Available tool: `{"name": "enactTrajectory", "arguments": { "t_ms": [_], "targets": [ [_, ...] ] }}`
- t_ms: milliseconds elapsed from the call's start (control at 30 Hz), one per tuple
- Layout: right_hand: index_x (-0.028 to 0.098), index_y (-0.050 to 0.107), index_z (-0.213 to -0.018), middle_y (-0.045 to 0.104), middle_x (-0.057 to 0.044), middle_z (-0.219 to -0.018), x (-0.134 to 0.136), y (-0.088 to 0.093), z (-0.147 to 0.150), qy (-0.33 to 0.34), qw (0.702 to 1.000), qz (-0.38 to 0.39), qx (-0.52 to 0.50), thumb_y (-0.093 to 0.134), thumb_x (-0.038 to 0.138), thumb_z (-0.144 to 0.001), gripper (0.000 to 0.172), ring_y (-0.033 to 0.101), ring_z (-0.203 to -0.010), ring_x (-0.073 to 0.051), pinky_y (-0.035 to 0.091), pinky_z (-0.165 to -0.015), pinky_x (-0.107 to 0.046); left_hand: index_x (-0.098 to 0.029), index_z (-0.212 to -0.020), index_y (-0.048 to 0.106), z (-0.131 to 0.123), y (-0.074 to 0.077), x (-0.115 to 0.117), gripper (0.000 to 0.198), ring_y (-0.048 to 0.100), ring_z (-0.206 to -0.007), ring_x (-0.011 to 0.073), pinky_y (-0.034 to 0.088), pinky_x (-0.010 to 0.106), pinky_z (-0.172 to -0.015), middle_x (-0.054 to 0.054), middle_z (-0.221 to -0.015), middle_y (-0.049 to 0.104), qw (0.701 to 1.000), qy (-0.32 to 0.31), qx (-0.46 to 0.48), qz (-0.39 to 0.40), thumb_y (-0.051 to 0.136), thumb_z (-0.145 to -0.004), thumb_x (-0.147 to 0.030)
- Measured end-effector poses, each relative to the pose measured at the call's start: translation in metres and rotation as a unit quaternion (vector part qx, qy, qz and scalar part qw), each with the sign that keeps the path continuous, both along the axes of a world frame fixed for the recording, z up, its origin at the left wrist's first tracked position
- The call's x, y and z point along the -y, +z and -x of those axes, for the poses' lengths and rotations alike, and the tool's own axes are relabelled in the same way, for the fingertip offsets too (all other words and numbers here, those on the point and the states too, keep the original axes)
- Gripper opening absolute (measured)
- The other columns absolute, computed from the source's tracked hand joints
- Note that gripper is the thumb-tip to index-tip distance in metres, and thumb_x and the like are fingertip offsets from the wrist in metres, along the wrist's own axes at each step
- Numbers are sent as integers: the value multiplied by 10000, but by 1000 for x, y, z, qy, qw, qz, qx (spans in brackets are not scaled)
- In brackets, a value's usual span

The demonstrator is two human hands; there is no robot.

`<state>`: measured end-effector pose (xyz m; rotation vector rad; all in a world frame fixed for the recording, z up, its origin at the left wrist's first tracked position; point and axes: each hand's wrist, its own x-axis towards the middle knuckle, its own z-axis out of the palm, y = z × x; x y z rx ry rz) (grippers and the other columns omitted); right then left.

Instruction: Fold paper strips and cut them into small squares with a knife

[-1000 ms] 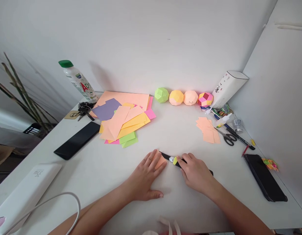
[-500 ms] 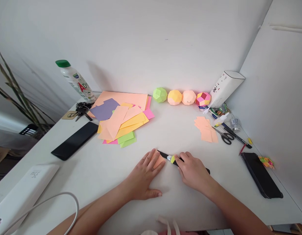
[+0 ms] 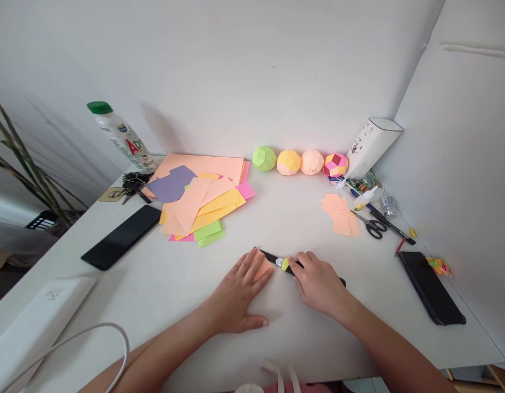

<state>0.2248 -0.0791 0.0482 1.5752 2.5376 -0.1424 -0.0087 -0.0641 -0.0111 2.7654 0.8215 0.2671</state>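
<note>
Knife [image 3: 283, 263], long axis slanting crosswise, blade [image 3: 267, 255] pointing left and away

A white table [image 3: 285, 215] stands against pale grey walls [image 3: 219, 82], softly lit.

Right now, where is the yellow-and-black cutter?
In the head view, the cutter is below and right of centre, gripped in the right hand, its blade beside the peach paper under the left hand.

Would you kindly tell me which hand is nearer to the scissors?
Right. The right hand is left of the scissors, on their near side; the left hand lies farther left.
</note>
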Motion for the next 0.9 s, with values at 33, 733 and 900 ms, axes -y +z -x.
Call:
{"name": "enactTrajectory", "arguments": {
  "t_ms": [33,733,900],
  "targets": [
    [112,512,-1290,592,-139,-1048,0,0,0,0,1000,1,0,474,145,-863,430,540,-913,-240,471,-565,-288,-192,-1489,152,0,0,0,974,56,-1389,451,181,596,-1072,175,-1553,10,1000,0,-1,0,413,-758,-779],
    [120,513,-1278,587,-137,-1035,0,-4,3,0,1000,-17,3,455,158,-879,405,535,-915,-235,448,-554,-272,-192,-1484,180,0,-3,0,953,81,-1387,445,197,593,-1071,168,-1552,60,1000,1,3,-16,395,-765,-781],
    [121,503,-1292,588,-135,-1061,-2,-3,0,-3,1000,-2,-20,457,161,-879,417,533,-942,-238,472,-591,-288,-145,-1428,316,-3,-6,0,913,130,-1372,446,243,589,-1058,223,-1498,190,999,14,10,-38,393,-772,-775]
  ]
}}
